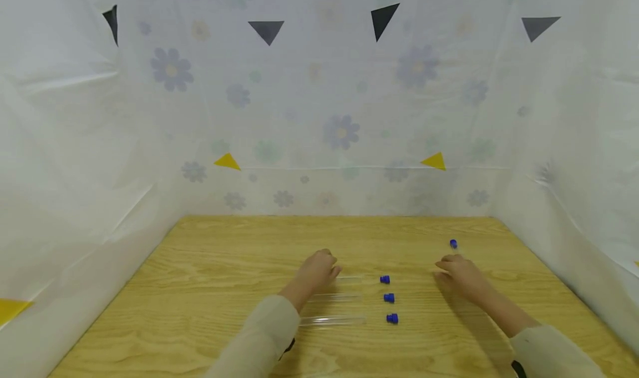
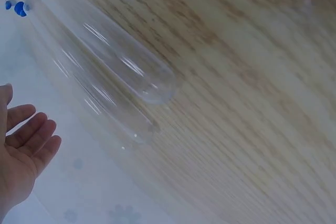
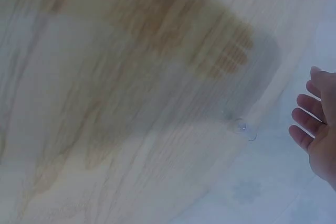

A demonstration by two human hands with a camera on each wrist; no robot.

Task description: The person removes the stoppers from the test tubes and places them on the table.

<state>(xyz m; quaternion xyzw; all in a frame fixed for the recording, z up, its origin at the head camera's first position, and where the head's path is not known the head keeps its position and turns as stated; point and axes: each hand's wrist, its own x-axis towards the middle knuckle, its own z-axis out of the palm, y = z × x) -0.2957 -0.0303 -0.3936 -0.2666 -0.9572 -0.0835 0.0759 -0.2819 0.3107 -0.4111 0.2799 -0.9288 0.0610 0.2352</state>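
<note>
In the head view my left hand (image 1: pixel 315 271) hovers over the far end of three clear test tubes. The nearest tube (image 1: pixel 333 321) and the middle tube (image 1: pixel 336 297) lie sideways; the farthest tube (image 1: pixel 349 279) is partly hidden by that hand. Loosely bent fingers with nothing in them show on the left hand (image 2: pixel 26 150) in the left wrist view. My right hand (image 1: pixel 464 278) is held in front of a blue cap (image 1: pixel 453 243) at the back right, with a faint clear part below it. Relaxed, the right hand (image 3: pixel 320 121) holds nothing visible.
Three blue caps (image 1: pixel 389 298) lie in a column right of the tubes. The wood-grain table (image 1: pixel 224 239) ends at a white flowered curtain (image 1: pixel 299 89) behind and at the sides. A small clear rounded piece (image 3: pixel 242 127) shows in the right wrist view.
</note>
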